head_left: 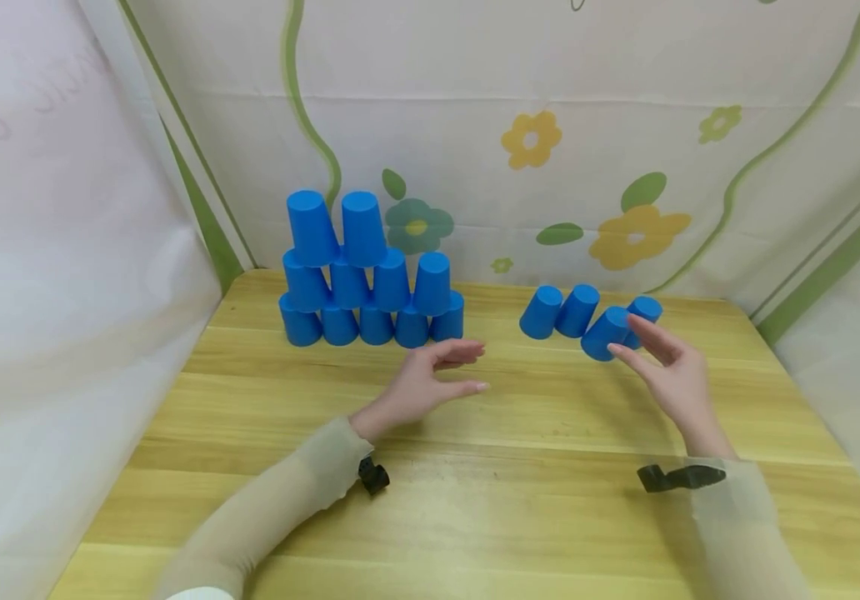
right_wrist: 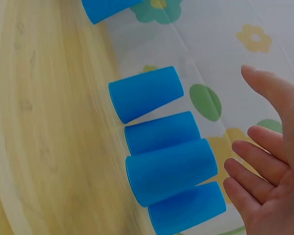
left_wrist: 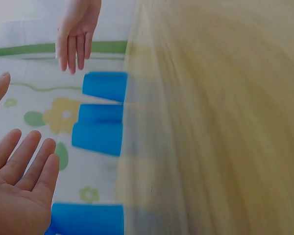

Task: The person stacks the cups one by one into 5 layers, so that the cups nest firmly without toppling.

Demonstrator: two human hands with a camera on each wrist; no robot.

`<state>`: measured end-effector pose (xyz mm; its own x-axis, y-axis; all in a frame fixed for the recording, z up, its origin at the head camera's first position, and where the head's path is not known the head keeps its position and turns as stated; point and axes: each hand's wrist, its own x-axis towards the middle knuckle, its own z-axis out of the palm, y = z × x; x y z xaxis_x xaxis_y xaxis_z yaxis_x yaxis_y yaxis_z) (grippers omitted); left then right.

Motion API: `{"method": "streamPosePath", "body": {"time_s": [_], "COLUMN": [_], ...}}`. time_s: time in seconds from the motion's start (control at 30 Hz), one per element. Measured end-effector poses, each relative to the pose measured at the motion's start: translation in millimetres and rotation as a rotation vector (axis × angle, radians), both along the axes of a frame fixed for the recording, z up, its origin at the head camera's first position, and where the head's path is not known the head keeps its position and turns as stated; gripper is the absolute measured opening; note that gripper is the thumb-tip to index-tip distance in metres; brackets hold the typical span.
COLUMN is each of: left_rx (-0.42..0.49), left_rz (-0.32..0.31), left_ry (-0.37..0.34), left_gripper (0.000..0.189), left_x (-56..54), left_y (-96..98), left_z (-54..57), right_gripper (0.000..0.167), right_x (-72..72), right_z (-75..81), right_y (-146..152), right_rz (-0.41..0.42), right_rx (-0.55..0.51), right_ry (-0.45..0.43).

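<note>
Upside-down blue plastic cups form a stepped stack [head_left: 350, 283] on the left in the head view. Its two lower rows hold several cups each; two cups [head_left: 363, 229] sit on top at the left. My left hand [head_left: 417, 385] hovers in front of the stack's right end, fingers extended and holding nothing. To the right stand several more inverted cups [head_left: 540, 313] in a loose group. My right hand [head_left: 672, 377] is beside the group's front cup [head_left: 605, 335], thumb and fingers spread; the right wrist view shows the palm [right_wrist: 279, 196] apart from the cups.
The cups stand toward the back of a wooden table [head_left: 475, 483]. A white cloth [head_left: 460, 75] with printed flowers hangs right behind them, and another white cloth [head_left: 62, 250] hangs at the left. Black wrist mounts [head_left: 374, 475] are on both sleeves.
</note>
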<state>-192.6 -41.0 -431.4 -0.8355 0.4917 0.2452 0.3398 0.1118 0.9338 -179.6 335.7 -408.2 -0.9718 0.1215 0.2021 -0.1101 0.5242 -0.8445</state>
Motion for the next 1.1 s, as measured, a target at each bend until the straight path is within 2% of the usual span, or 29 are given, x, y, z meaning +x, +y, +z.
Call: {"method": "streamPosePath", "body": {"time_s": [0.2,0.37,0.53,0.67,0.87,1.0,1.1], "left_rx": [0.025,0.039,0.082,0.116,0.144,0.164,0.147], "left_rz": [-0.05,-0.084,-0.081,-0.069,0.011,0.116,0.208], "left_ry": [-0.061,-0.105,-0.135,-0.152,-0.144,-0.112,-0.109], "left_gripper": [0.053,0.053,0.055,0.057,0.058,0.053,0.056], "left_x": [0.7,2.5,1.5,-0.4,-7.9,-19.0,-28.8], "left_y": [32.3,59.9,81.7,95.4,115.7,121.5,120.2], "left_z": [-9.8,-17.1,-21.1,-20.2,-15.5,-17.0,-18.5], "right_gripper": [0.067,0.069,0.071,0.071,0.072,0.075,0.074], "right_x": [0.9,-0.6,-3.5,-5.4,-6.7,-8.3,-10.4], "right_z": [-5.2,-11.6,-16.1,-18.9,-21.0,-21.3,-23.0], "right_y": [11.3,18.4,21.2,21.7,22.1,20.4,20.3], "right_rz": [-0.05,-0.059,-0.06,-0.061,-0.06,-0.065,-0.05], "right_rx": [0.003,0.004,0.006,0.007,0.006,0.006,0.001], "right_ry": [-0.051,-0.068,-0.078,-0.084,-0.085,-0.102,-0.108]}}
